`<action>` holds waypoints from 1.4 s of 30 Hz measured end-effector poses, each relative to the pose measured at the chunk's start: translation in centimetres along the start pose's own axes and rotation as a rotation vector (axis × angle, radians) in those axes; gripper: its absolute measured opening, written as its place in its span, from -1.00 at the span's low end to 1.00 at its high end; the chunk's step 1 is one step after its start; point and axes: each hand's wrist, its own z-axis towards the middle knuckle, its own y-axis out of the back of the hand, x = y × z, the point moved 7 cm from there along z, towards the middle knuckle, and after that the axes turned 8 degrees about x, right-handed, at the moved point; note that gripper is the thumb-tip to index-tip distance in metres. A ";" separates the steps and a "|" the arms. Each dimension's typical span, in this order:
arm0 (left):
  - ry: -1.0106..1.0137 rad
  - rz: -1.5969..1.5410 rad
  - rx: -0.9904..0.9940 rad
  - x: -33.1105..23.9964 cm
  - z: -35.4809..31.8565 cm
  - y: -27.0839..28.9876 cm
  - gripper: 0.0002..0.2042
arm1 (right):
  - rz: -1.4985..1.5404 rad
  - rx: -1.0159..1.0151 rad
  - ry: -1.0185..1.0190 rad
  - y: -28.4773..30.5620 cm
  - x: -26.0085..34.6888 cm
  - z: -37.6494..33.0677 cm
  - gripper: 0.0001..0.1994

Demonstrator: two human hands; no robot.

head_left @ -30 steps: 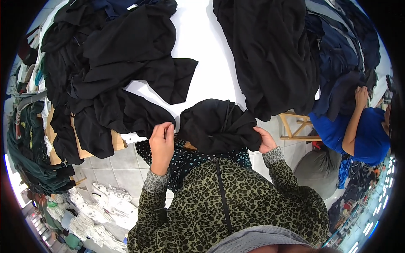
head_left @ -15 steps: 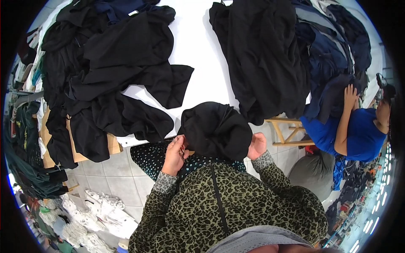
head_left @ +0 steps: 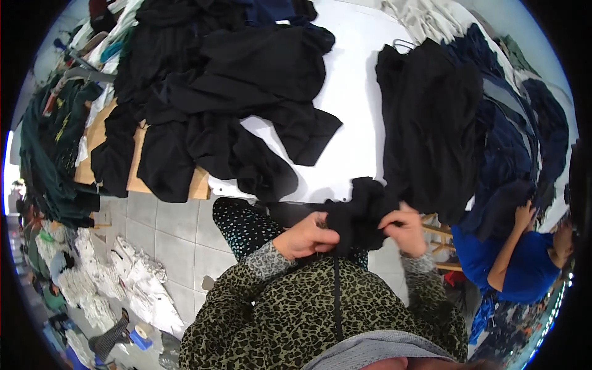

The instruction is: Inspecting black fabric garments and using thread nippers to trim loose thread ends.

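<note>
A bunched black garment [head_left: 361, 219] hangs between my two hands at the table's near edge, above my lap. On its left side my left hand [head_left: 306, 237] is closed, thumb pressed on the fingers, gripping the cloth's edge. My right hand [head_left: 404, 230], slightly blurred, pinches the cloth's right side between thumb and fingers. The garment's upper part reaches the edge of the white table [head_left: 351, 92]. Whether a small tool sits inside my left palm is hidden.
Black garments [head_left: 246, 80] are heaped at the left of the table, and another black pile [head_left: 431, 123] lies at the right beside navy clothes [head_left: 505, 129]. At the right a person in blue [head_left: 524, 265] handles navy cloth. White cloth pieces [head_left: 139, 277] lie on the floor at left.
The view has shifted left, so the table sits further right in it. The garment is now gathered smaller, and my right hand has gone from loosely open beside it to pinching it.
</note>
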 end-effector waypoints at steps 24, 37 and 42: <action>-0.512 1.446 -0.607 -22.6 -5.5 -9.6 -0.64 | -0.702 -0.496 0.333 13.5 14.7 -4.1 -0.76; -0.386 0.820 0.335 -15.2 5.6 -22.2 -0.52 | 0.543 -1.370 0.349 4.7 5.9 -4.2 -0.76; -0.788 0.809 -0.218 -19.9 1.3 -14.9 -0.83 | -0.607 -1.589 0.297 19.6 14.8 1.4 -0.61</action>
